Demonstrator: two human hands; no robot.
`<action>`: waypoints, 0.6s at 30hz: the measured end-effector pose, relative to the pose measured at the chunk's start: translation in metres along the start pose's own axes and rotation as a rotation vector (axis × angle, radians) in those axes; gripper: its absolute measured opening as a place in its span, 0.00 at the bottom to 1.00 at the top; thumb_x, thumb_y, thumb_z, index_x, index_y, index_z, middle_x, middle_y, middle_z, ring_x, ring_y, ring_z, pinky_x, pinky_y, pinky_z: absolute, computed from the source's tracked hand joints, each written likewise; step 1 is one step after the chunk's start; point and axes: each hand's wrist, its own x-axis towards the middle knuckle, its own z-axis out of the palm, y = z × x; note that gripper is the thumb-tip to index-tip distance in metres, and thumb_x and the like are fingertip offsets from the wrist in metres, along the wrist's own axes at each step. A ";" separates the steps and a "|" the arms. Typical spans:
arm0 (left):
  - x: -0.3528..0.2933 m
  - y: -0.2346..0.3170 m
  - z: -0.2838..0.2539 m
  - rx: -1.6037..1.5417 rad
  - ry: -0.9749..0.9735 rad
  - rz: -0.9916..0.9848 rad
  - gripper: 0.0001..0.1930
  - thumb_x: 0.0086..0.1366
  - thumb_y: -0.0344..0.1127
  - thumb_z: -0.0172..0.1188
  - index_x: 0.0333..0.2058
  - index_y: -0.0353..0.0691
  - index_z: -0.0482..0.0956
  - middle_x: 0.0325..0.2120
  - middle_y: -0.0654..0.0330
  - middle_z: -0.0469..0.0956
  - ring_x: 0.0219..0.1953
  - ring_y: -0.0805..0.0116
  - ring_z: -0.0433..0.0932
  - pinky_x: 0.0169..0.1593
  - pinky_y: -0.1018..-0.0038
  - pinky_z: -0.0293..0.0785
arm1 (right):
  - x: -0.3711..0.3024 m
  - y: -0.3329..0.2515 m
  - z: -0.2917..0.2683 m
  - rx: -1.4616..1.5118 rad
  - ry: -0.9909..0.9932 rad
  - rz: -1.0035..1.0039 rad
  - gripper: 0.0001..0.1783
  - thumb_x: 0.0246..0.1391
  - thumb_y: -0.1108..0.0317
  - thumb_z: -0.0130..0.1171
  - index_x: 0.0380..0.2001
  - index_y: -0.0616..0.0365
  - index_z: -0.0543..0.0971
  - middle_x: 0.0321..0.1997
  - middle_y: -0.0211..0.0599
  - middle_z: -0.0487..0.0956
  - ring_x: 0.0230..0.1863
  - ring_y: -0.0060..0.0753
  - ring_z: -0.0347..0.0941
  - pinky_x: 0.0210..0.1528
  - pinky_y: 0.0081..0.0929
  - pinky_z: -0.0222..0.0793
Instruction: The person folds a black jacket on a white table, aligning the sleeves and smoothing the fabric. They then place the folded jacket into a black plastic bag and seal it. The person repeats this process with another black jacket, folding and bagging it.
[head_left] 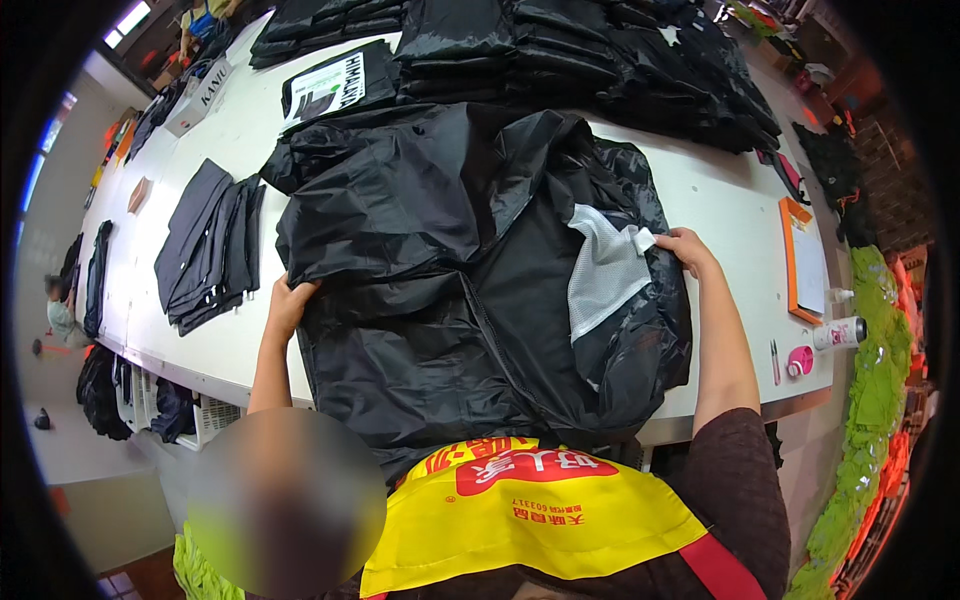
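Observation:
A large black shiny jacket [400, 300] lies spread in front of me over the table's near edge, with a zipper running down its middle. Its right front is turned back, baring the dark inside and a white mesh lining piece [606, 272]. On the left, my left hand [293, 303] is closed on the jacket's edge, thumb on top. My right hand [686, 250] pinches a small white label [643, 240] beside the mesh, at the jacket's right side. Creases cross the cloth, and its upper part is bunched.
Folded dark garments [210, 245] lie left on the white table [715, 190]. Stacks of black packed garments [510, 45] stand at the far side. To the right are an orange-edged clipboard [803, 260], a white bottle [840, 333], a pink cap [800, 361] and a pen [775, 362].

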 end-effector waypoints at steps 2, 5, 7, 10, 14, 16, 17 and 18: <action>-0.004 0.012 0.002 -0.193 0.080 -0.083 0.18 0.50 0.36 0.63 0.39 0.30 0.76 0.30 0.60 0.77 0.28 0.73 0.74 0.34 0.77 0.71 | 0.014 0.000 0.009 -0.168 0.019 -0.139 0.29 0.38 0.55 0.62 0.38 0.70 0.74 0.37 0.56 0.77 0.39 0.53 0.74 0.44 0.38 0.68; -0.004 -0.008 -0.038 -0.314 0.123 -0.159 0.17 0.52 0.35 0.62 0.38 0.31 0.76 0.29 0.58 0.78 0.26 0.70 0.77 0.32 0.75 0.74 | 0.006 -0.029 -0.008 -0.582 0.349 -0.367 0.23 0.35 0.65 0.55 0.38 0.63 0.75 0.35 0.56 0.76 0.39 0.54 0.73 0.43 0.39 0.68; -0.012 -0.037 -0.078 -0.105 0.139 -0.284 0.17 0.50 0.35 0.64 0.36 0.30 0.77 0.28 0.57 0.79 0.26 0.69 0.78 0.32 0.74 0.75 | 0.007 -0.018 -0.087 -0.457 0.597 -0.300 0.21 0.38 0.64 0.54 0.39 0.61 0.76 0.35 0.54 0.77 0.39 0.53 0.74 0.42 0.40 0.68; -0.016 -0.087 -0.068 0.238 0.144 -0.377 0.19 0.47 0.36 0.67 0.34 0.25 0.78 0.26 0.56 0.78 0.26 0.69 0.76 0.32 0.74 0.72 | 0.027 0.064 -0.137 -0.806 0.720 0.009 0.19 0.42 0.67 0.55 0.41 0.53 0.76 0.36 0.48 0.78 0.42 0.50 0.74 0.42 0.42 0.69; -0.016 -0.070 -0.058 0.153 0.028 -0.481 0.21 0.47 0.38 0.67 0.35 0.25 0.77 0.27 0.57 0.78 0.25 0.70 0.75 0.32 0.75 0.72 | 0.014 0.079 -0.102 -0.924 0.793 0.091 0.24 0.44 0.70 0.57 0.49 0.50 0.71 0.41 0.46 0.75 0.47 0.50 0.71 0.45 0.44 0.68; -0.016 -0.065 -0.068 0.147 0.015 -0.453 0.22 0.47 0.40 0.67 0.34 0.27 0.77 0.25 0.59 0.78 0.24 0.71 0.74 0.31 0.77 0.70 | -0.003 0.048 -0.081 -1.044 0.859 -0.048 0.27 0.43 0.72 0.57 0.51 0.52 0.69 0.46 0.46 0.74 0.51 0.49 0.68 0.49 0.43 0.66; -0.016 -0.056 -0.070 0.190 0.002 -0.461 0.22 0.48 0.42 0.67 0.35 0.28 0.77 0.25 0.60 0.77 0.23 0.73 0.73 0.30 0.78 0.68 | -0.016 0.024 -0.063 -1.068 0.869 -0.183 0.31 0.41 0.75 0.57 0.54 0.55 0.66 0.52 0.48 0.69 0.57 0.48 0.62 0.56 0.42 0.60; -0.011 -0.047 -0.070 0.230 -0.024 -0.453 0.23 0.48 0.44 0.67 0.35 0.29 0.77 0.26 0.61 0.77 0.23 0.74 0.72 0.29 0.79 0.67 | -0.005 0.042 -0.068 -0.960 0.831 -0.600 0.34 0.39 0.79 0.55 0.55 0.57 0.65 0.56 0.48 0.67 0.59 0.49 0.60 0.60 0.40 0.55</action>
